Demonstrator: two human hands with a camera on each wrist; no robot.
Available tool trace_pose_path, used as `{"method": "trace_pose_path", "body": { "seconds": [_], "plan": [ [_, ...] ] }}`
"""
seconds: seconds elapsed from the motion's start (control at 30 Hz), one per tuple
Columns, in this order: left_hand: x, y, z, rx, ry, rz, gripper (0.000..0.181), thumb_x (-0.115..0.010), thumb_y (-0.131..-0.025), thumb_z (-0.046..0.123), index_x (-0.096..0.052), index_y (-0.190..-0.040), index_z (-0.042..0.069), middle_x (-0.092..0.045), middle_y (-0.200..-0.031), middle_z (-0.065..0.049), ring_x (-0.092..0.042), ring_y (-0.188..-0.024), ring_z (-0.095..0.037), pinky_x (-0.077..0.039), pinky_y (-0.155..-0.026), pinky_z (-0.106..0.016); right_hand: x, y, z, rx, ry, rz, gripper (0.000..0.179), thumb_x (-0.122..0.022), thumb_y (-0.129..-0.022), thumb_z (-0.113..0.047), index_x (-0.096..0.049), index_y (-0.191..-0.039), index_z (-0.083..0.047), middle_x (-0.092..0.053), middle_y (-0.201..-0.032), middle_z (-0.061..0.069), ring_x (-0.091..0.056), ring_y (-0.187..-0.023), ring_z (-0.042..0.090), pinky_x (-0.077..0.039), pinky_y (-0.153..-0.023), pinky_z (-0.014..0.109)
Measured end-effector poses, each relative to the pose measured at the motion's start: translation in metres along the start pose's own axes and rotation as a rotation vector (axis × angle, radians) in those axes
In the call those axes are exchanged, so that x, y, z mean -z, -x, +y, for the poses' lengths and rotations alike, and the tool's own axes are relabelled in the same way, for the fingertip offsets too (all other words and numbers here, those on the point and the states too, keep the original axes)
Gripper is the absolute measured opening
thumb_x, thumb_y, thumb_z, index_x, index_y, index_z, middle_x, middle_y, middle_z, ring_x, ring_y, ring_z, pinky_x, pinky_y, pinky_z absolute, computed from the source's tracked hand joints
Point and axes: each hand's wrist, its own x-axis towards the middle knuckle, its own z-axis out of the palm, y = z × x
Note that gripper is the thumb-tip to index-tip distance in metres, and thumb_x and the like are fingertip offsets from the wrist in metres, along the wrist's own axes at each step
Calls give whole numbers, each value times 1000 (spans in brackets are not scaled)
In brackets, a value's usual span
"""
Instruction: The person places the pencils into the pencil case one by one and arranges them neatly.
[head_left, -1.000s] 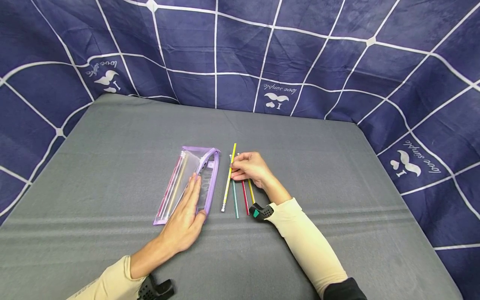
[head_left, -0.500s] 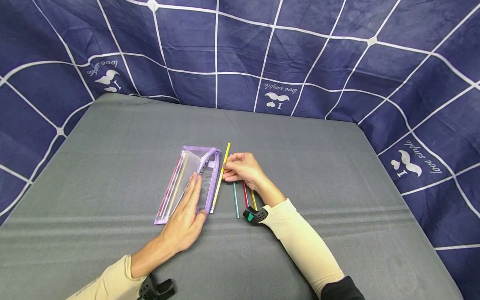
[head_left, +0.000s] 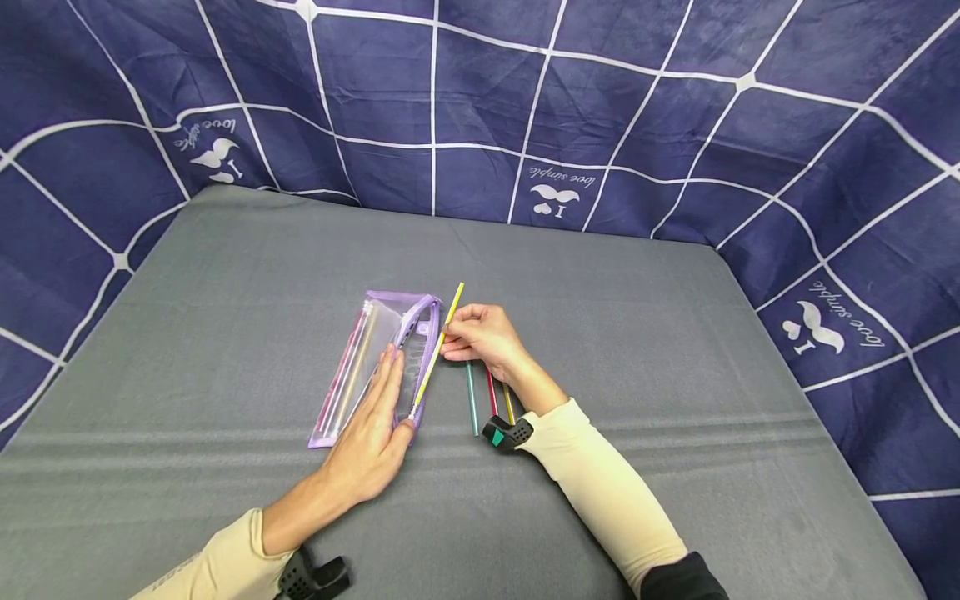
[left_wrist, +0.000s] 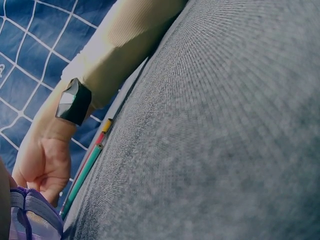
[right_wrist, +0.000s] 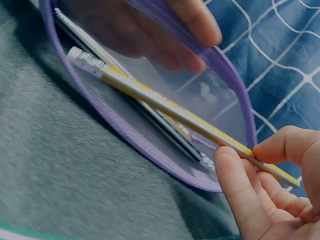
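My right hand pinches a yellow-and-white striped pencil near its plain end. The pencil slants over the unzipped mouth of a clear pencil case with purple trim. In the right wrist view, the pencil's eraser end sits at the mouth's purple rim, above a dark pencil and other pencils inside. My left hand rests on the case with straight fingers beside the zip, thumb at the near end. Several pencils show through the case's left side, partly hidden.
Right of the case, a teal pencil, a red pencil and a yellow pencil lie on the grey cloth, partly under my right hand. Behind the table hangs a blue checked cloth.
My right hand has moved left with the striped pencil, from above the loose pencils to the case's mouth. The pencil now tilts more, its eraser end over the opening. The left hand stays put.
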Motion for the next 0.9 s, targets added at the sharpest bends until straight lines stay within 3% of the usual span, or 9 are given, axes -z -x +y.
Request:
{"method": "trace_pose_path", "body": {
  "seconds": [0.43, 0.73, 0.9],
  "plan": [
    [1, 0, -1, -1, 4, -7, 81, -51, -83, 0, -14, -155, -6, -12, -162, -24, -15, -148, -36, -10, -121, -41, -22, 5, 13, -58, 29, -92, 12, -57, -85, 11, -55, -88, -1, -64, -67, 11, -67, -56, 15, -58, -55, 25],
    [1, 1, -1, 12, -1, -11, 81, -51, -83, 0, -14, -156, -5, -11, -162, -22, -15, -148, -34, -9, -121, -38, -31, 5, 15, -75, 44, -106, 11, -56, -86, 10, -55, -89, -1, -63, -67, 11, -67, -56, 16, -58, -55, 25],
    [1, 0, -1, -2, -4, -10, 81, -51, -83, -1, -13, -155, -6, -11, -162, -22, -13, -149, -33, -9, -121, -40, -34, 7, 13, -59, 39, -141, 11, -56, -88, 9, -59, -98, 6, -66, -70, 12, -68, -59, 16, -59, -59, 26]
  ]
}}
